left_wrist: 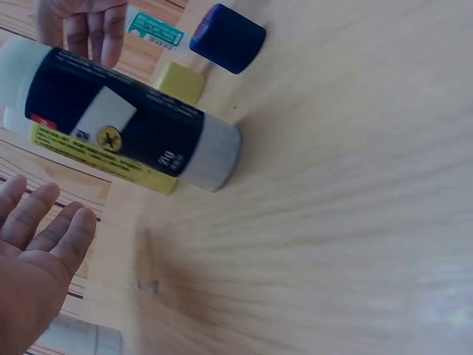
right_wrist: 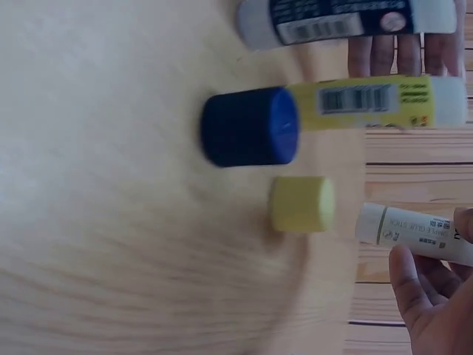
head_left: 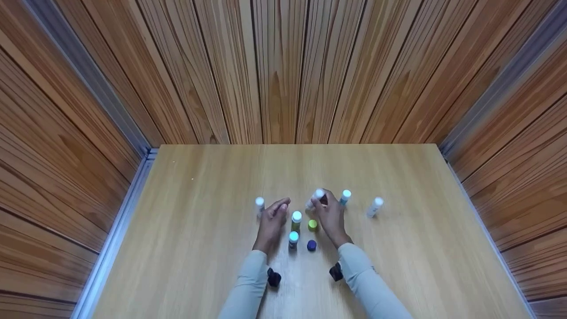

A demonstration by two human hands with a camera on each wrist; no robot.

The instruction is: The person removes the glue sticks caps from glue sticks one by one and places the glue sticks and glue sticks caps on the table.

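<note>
Right hand [head_left: 331, 216] pinches a white glue stick [right_wrist: 411, 231] at twelve o'clock from the yellow cap [head_left: 312, 225]; left hand [head_left: 273, 220] — nine o'clock — empty, fingers loose. I judge the stick is being picked up or set down — either calls for a steady pinch.

In the right hand's [head_left: 331, 216] grip, a white glue stick [right_wrist: 414, 231] with 1 thin olive ring. Nearer the wearer than the grip, 1 yellow cap [head_left: 312, 225] and 1 dark blue cap [head_left: 312, 245]; to its left, 1 yellow-labelled stick [head_left: 296, 227] and 1 navy-labelled stick [left_wrist: 126, 111]. Right of it, 1 teal-labelled stick [head_left: 344, 199]. Beyond, brown panels [head_left: 283, 71] with dark streaks.
</note>
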